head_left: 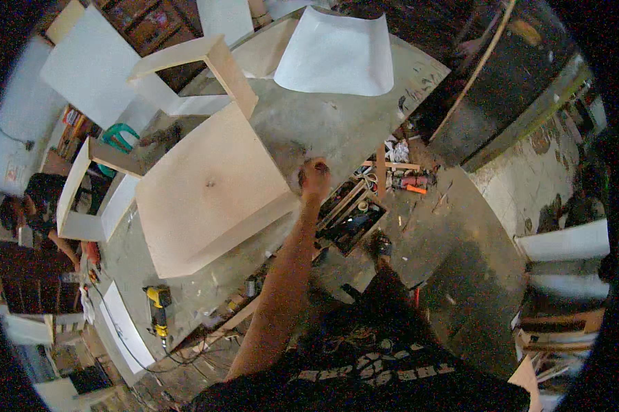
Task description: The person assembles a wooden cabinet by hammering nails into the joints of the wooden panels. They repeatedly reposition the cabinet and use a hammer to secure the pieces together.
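Head view: left hand [315, 177] is over the bench [292, 120], just right of the pale wood assembly [210, 185]; contact with its panel edge unclear. Fingers look curled in; can't tell whether they pinch anything. Right hand out of frame. Assembly sits on the bench, broad panel facing up, open frames on two sides. White curved sheet [337, 53] at the far end, yellow-black power tool [158, 310] near the left end. Tool tray [356, 223] below the bench edge.
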A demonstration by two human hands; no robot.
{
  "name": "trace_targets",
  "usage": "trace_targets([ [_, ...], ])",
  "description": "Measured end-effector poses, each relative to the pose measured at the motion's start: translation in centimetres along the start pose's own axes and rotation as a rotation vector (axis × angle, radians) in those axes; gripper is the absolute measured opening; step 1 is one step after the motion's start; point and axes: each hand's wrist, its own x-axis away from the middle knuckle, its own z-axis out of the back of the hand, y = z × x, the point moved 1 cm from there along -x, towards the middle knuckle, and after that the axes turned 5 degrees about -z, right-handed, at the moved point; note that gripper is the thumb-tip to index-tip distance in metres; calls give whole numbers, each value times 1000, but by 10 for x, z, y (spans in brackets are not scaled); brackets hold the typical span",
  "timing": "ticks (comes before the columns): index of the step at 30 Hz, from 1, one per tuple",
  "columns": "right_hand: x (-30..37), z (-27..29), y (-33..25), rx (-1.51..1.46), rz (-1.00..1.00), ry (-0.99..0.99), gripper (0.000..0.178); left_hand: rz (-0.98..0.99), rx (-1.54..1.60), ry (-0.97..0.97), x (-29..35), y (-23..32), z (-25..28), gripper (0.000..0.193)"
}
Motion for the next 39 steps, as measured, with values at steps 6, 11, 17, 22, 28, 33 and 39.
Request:
trace_targets([
  [6, -60, 60, -67, 35, 18, -65, 21, 281, -397, 46, -54, -71, -31, 14],
  [11, -111, 116, -136, 84, 50, -83, 21, 386, -525, 88, -64, -80, -47, 17],
  [17, -145, 149, -195, 160, 102, -131, 21, 481, -566, 129, -63, -77, -60, 22],
  [22, -160, 157, -243, 262, 187, -224, 20, 563, -517, 133, -60, -63, -64, 25],
  [28, -128, 138, -299, 321, 345, -347, 20, 481, -337, 156, -21, -29, -49, 30],
  [33, -64, 90, -339, 347, 494, -481, 20, 275, -364, 332, 75, 32, 49, 34],
  [39, 38, 17, -350, 357, 642, -627, 20, 309, -73, 394, 106, 63, 221, 15],
])
